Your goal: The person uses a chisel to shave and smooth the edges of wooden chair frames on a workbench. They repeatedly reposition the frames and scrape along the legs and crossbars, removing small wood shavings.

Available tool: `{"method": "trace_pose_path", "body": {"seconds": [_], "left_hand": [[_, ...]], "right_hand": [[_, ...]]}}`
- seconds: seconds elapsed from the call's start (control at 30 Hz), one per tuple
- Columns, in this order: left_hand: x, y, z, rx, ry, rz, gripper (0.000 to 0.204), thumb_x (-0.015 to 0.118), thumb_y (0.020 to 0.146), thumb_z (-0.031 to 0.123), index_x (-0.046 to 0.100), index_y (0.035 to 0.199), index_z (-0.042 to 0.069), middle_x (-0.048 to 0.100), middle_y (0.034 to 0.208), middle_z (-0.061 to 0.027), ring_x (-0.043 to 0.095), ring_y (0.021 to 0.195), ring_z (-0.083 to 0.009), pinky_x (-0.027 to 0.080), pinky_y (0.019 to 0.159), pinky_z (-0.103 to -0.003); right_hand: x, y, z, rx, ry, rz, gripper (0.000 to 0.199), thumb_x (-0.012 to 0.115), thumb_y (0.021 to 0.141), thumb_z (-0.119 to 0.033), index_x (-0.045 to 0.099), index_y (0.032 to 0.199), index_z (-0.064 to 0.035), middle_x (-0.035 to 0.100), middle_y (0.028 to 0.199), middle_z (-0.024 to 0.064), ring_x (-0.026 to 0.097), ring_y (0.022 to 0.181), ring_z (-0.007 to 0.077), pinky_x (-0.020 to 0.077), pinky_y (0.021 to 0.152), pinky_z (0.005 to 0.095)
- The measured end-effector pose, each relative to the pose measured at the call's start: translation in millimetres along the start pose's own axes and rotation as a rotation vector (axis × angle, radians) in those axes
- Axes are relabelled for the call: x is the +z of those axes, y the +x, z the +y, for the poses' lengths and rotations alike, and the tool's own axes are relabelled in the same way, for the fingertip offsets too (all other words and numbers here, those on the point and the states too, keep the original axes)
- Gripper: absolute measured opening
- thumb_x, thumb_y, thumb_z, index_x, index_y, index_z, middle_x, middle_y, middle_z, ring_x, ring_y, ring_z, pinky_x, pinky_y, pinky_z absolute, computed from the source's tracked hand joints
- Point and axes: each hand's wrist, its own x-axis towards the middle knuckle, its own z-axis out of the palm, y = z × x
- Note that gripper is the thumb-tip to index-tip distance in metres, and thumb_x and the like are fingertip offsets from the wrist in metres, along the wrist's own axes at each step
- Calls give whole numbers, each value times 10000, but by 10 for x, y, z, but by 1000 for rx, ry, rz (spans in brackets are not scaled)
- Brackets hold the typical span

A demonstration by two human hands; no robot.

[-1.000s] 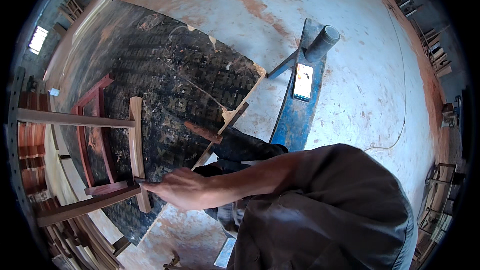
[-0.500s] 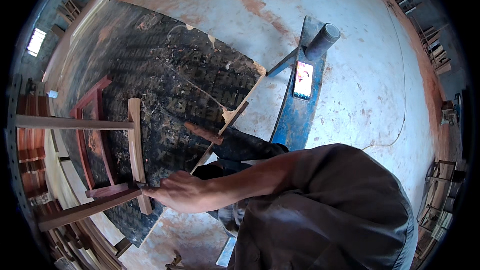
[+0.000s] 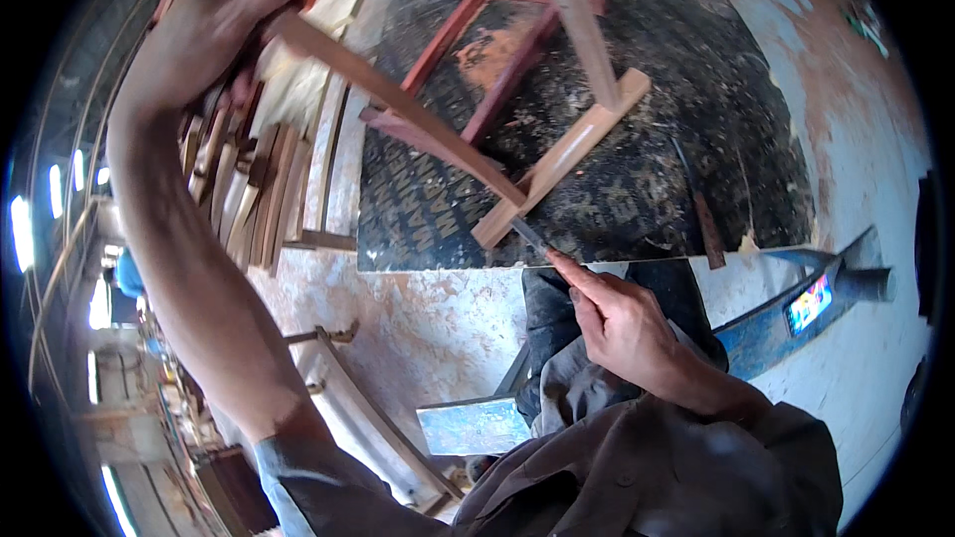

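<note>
A pale wooden frame (image 3: 587,139) rests at an angle on a dark board, its crosspiece down and two long legs rising from it. Up at the far left, my left hand (image 3: 214,35) is closed around the raised end of the nearer leg (image 3: 398,99), slightly blurred. My right hand (image 3: 627,328) is closed with the index finger stretched along a narrow metal blade (image 3: 530,235). The blade's tip is against the joint where that leg meets the crosspiece; its handle is hidden in my palm. A reddish wooden frame (image 3: 512,70) lies behind on the board.
On the dark board (image 3: 676,50) lies a wooden-handled tool (image 3: 708,229), near the front edge. A blue bench (image 3: 751,343) at right carries a lit phone (image 3: 809,305) and a dark cylinder (image 3: 863,283). Stacked wood strips (image 3: 264,194) stand at left, and a pale stool top (image 3: 473,426) is below.
The view has swung left, and my left arm now shows, gripping the leg's end. The pale frame appears turned and tilted. My right hand stays at the same joint, its blade now plainly visible.
</note>
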Motion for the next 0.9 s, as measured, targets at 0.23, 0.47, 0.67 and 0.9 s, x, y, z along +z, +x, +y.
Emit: {"method": "trace_pose_path", "body": {"seconds": [0.23,0.47,0.67,0.9], "left_hand": [[127,-28,637,-280,16,53,553,620,1005,566,719,937,27,634,593,-33,603,445,-102,476,423,-269],[132,-257,1099,-454,226,141,627,576,1013,609,741,780,51,594,491,-20,570,389,-95,463,397,-261],[194,-265,995,-406,229,188,623,552,1044,558,725,726,51,592,495,-27,550,374,-95,451,375,-262],[254,-384,791,-111,341,243,572,539,1069,501,717,782,40,600,525,-22,546,366,-96,447,355,-264]], "right_hand": [[84,81,-30,41,-88,-17,610,602,917,21,517,1513,-74,651,864,239,671,713,393,560,650,464],[224,256,-131,9,-255,-54,606,621,922,7,508,1512,-73,639,791,232,674,680,414,553,613,476],[374,455,-10,-2,-250,-44,607,627,933,-4,494,1520,-84,627,742,234,661,654,418,539,591,494],[239,329,-134,9,-323,-72,622,641,923,2,480,1520,-71,625,736,242,648,611,410,532,573,498]]}}
